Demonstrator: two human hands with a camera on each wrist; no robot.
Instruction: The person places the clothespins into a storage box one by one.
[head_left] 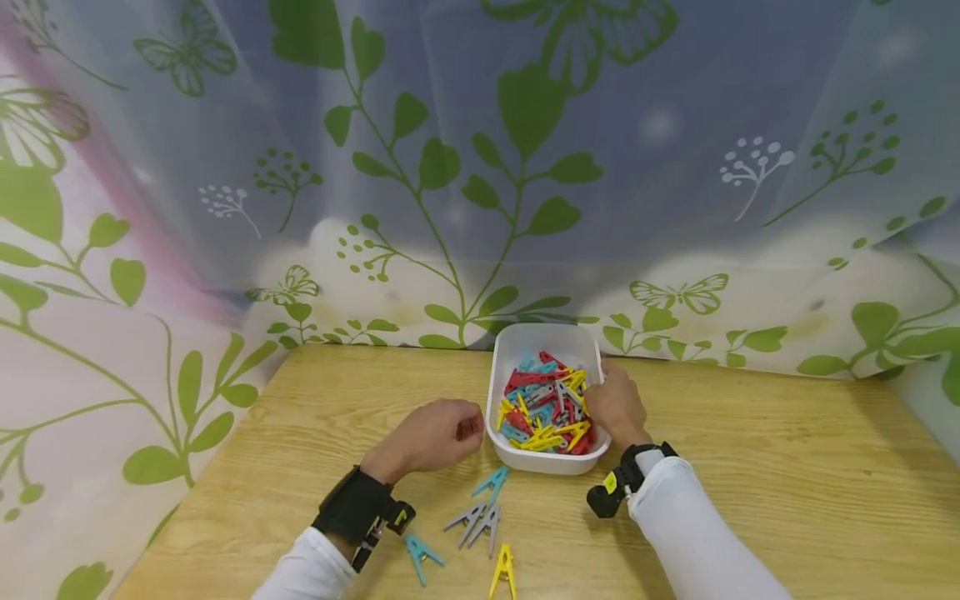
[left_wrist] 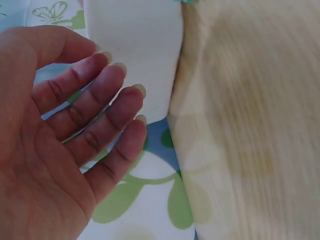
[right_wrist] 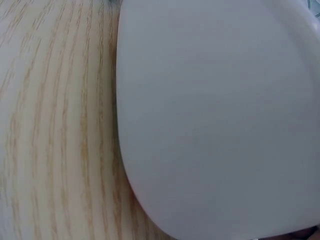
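Note:
A white plastic tub (head_left: 551, 462) stands on the table, filled with red, blue, yellow and grey clothespins (head_left: 543, 408). My right hand (head_left: 618, 407) grips the tub's right side at the rim; most of its fingers are hidden. The tub's white wall (right_wrist: 215, 120) takes up most of the right wrist view. To the left of the tub is my left hand (head_left: 435, 437), its fingers loosely bent and holding nothing. In the left wrist view its palm faces the camera, with the fingertips (left_wrist: 132, 92) close to the tub wall (left_wrist: 137, 55); whether they touch it I cannot tell.
In front of the tub, on the wooden table (head_left: 750, 467), lie a blue clothespin (head_left: 492, 483), grey clothespins (head_left: 477, 525), another blue clothespin (head_left: 422, 557) and a yellow clothespin (head_left: 505, 571). A leaf-patterned cloth (head_left: 450, 208) hangs right behind the table's back edge.

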